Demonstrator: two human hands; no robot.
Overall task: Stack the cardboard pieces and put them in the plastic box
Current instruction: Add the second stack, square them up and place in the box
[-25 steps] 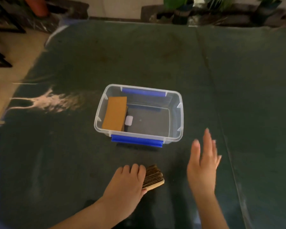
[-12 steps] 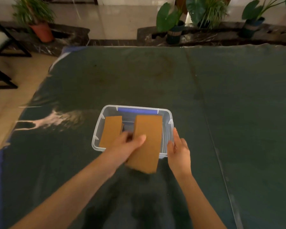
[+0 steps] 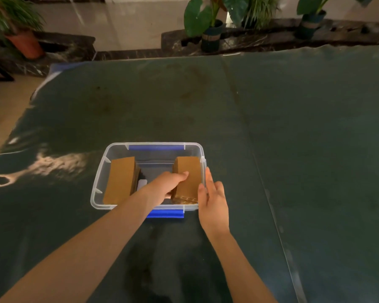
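Observation:
A clear plastic box (image 3: 101, 182) with blue clips sits on the dark green table. One stack of brown cardboard pieces (image 3: 120, 179) lies against its left wall. A second cardboard stack (image 3: 189, 167) lies inside along the right wall. My left hand (image 3: 164, 185) reaches into the box and grips this right stack, thumb on top. My right hand (image 3: 212, 200) is outside the box's right front corner, fingers straight and touching the rim, holding nothing. A small white object (image 3: 141, 184) lies on the box floor between the stacks.
The dark green table cover (image 3: 293, 149) stretches wide to the right and far side, with a seam running down it. Potted plants (image 3: 208, 25) and a stone ledge stand beyond the far edge. The table's left edge drops to a tiled floor (image 3: 0, 99).
My left hand lifted the second cardboard stack off the table and lowered it into the right side of the box. My right hand moved to the box's right front corner.

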